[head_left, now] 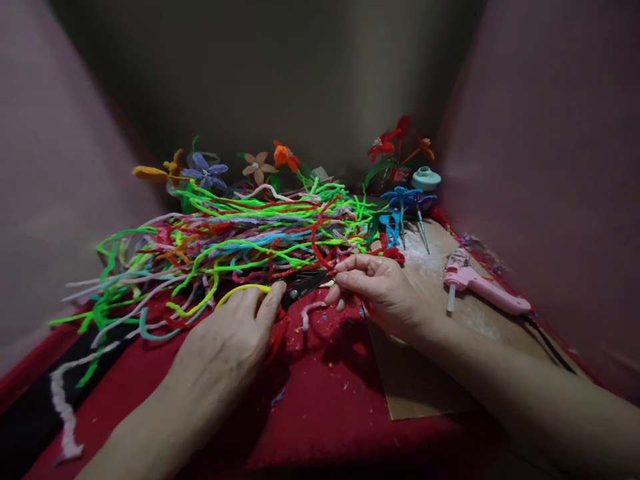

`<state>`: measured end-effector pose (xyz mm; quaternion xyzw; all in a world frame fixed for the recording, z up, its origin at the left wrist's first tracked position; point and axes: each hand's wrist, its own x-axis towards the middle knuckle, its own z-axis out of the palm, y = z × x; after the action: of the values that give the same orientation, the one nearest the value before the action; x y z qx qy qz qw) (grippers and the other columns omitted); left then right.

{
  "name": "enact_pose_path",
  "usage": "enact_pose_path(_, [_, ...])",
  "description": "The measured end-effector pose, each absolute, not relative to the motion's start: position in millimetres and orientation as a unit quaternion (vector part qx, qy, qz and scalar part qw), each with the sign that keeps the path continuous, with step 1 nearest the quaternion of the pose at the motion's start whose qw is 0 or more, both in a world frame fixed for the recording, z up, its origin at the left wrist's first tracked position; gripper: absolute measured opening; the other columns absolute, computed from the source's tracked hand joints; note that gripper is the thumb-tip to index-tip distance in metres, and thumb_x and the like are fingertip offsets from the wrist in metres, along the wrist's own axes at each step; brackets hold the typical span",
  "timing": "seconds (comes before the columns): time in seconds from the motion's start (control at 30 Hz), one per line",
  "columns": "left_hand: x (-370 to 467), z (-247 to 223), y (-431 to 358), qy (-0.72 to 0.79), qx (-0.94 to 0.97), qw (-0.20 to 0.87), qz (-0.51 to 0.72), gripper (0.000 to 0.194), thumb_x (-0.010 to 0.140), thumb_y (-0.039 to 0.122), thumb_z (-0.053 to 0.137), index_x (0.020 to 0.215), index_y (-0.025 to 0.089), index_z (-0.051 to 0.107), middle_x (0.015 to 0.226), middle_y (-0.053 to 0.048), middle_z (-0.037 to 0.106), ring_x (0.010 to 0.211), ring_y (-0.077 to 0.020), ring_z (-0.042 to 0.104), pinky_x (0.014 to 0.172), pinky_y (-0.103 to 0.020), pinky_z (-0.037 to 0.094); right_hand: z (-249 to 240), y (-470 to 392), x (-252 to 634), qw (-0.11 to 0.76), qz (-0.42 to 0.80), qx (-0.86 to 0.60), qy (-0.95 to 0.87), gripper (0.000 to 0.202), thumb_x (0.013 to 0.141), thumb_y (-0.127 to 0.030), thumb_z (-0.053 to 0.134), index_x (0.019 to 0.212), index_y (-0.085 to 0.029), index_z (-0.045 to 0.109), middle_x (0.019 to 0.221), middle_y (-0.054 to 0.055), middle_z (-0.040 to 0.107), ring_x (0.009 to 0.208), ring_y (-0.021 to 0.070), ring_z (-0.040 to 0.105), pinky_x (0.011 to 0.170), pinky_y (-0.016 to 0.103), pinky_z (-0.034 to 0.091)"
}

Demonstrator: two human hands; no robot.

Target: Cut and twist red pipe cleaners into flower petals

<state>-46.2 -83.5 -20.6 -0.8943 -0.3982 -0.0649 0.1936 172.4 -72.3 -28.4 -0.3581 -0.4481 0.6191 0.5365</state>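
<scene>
My left hand (235, 333) is closed around the red handles of a pair of scissors (303, 287), whose dark blades point right toward my other hand. With thumb and index finger pinched together, my right hand (367, 283) holds the end of a thin red pipe cleaner (317, 243) that curves up by the blade tips. Behind both hands lies a wide heap of coloured pipe cleaners (250, 230), mostly green, red, pink and blue. A short pink piece (311, 311) rests on the red cloth between my hands.
A pink glue gun (485, 290) lies on a brown board (415, 387) at the right. Pipe-cleaner flowers, among them a purple one (205, 171) and a red one (383, 145), stand along the back near a light-blue round container (426, 178). Walls rise on both sides.
</scene>
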Motion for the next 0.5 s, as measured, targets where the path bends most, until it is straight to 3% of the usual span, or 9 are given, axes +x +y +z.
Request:
enact_pose_path(0.27, [-47.8, -19.0, -86.7, -0.377, -0.886, 0.261, -0.074, 0.056, 0.073, 0.007, 0.044, 0.128, 0.008, 0.040, 0.094, -0.016, 0.062, 0.082, -0.0268, 0.059, 0.068, -0.037, 0.050, -27.0, -73.1, 172.4, 0.535, 0.628, -0.353, -0.442, 0.009, 0.074, -0.021, 0.063, 0.076, -0.016, 0.056, 0.061, 0.003, 0.069, 0.054, 0.0116, 0.064, 0.057, 0.024, 0.050])
enact_pose_path(0.5, [-48.3, -26.6, -89.7, -0.406, -0.877, 0.253, -0.039, 0.054, 0.074, 0.008, 0.045, 0.128, 0.007, 0.041, 0.100, -0.016, 0.062, 0.086, -0.0243, 0.060, 0.069, -0.033, 0.051, -22.7, -74.4, 171.3, 0.536, 0.637, -0.354, -0.425, 0.010, 0.072, -0.019, 0.065, 0.072, -0.014, 0.056, 0.058, 0.003, 0.069, 0.050, 0.0111, 0.063, 0.053, 0.022, 0.049])
